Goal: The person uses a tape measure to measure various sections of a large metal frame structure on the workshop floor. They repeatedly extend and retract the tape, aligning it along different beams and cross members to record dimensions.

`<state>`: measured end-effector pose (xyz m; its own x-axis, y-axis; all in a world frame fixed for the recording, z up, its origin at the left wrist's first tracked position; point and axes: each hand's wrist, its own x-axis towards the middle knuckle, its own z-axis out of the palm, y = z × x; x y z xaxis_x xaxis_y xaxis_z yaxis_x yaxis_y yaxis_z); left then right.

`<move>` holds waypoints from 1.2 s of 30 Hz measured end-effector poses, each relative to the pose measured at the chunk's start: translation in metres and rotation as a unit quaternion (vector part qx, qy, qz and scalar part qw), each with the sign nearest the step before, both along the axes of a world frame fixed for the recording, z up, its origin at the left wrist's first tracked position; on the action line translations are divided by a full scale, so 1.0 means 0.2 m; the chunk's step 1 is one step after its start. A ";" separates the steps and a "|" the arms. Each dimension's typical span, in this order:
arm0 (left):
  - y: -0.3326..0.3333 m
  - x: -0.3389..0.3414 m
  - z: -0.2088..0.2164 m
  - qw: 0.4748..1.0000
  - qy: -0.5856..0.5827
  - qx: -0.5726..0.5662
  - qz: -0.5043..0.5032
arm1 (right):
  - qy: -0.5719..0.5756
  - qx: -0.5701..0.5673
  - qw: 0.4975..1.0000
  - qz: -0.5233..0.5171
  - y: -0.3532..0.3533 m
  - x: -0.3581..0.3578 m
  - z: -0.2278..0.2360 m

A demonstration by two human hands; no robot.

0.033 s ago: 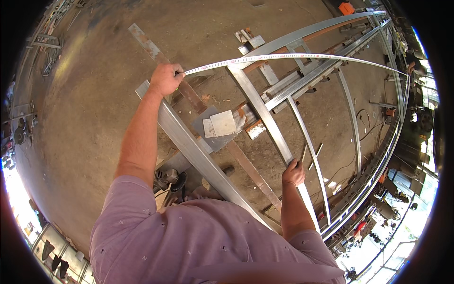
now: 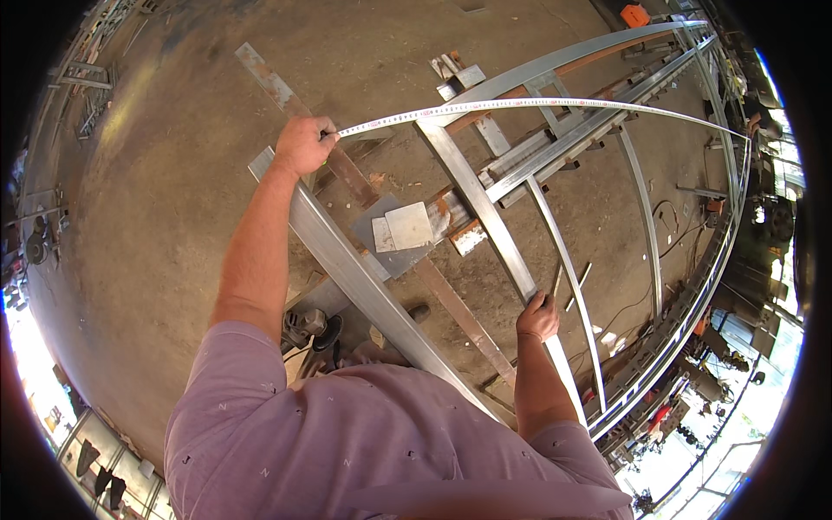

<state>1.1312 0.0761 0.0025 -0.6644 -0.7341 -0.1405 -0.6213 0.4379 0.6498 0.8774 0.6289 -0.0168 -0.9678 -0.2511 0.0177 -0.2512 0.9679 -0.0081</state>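
My left hand (image 2: pixel 303 146) is closed round a tape measure, mostly hidden in the fist above the far end of a loose metal beam (image 2: pixel 347 247). Its white tape (image 2: pixel 520 103) runs out to the right, crossing over a welded frame of metal tubes to the frame's far side. My right hand (image 2: pixel 538 318) grips a metal tube (image 2: pixel 477 195), the nearest crosspiece of that frame, with the fingers wrapped over it. At the tape's distant end another person's hand (image 2: pixel 753 120) shows, small and unclear.
Two small metal plates (image 2: pixel 409 225) lie on a darker plate between beam and frame. A rusty flat bar (image 2: pixel 455 303) passes below them. By my feet sits an angle grinder (image 2: pixel 305 326). An orange box (image 2: pixel 635 15) stands at the back; cables lie on the floor at right.
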 end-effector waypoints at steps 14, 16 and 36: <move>0.00 0.00 0.02 1.000 -0.021 -0.004 -0.002 | -0.014 -0.013 1.000 -0.012 -0.01 0.02 0.00; -0.03 0.04 -0.11 0.991 -0.047 -0.119 -0.033 | -0.032 -0.039 0.998 -0.022 -0.02 0.02 0.00; -0.08 0.04 -0.08 0.996 -0.008 -0.090 -0.023 | -0.074 -0.059 0.995 -0.027 -0.06 0.04 0.06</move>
<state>1.1387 0.0609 -0.0142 -0.6967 -0.7171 -0.0195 -0.6071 0.5749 0.5485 0.8855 0.6170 -0.0038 -0.9740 -0.2033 -0.0999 -0.1866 0.9702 -0.1548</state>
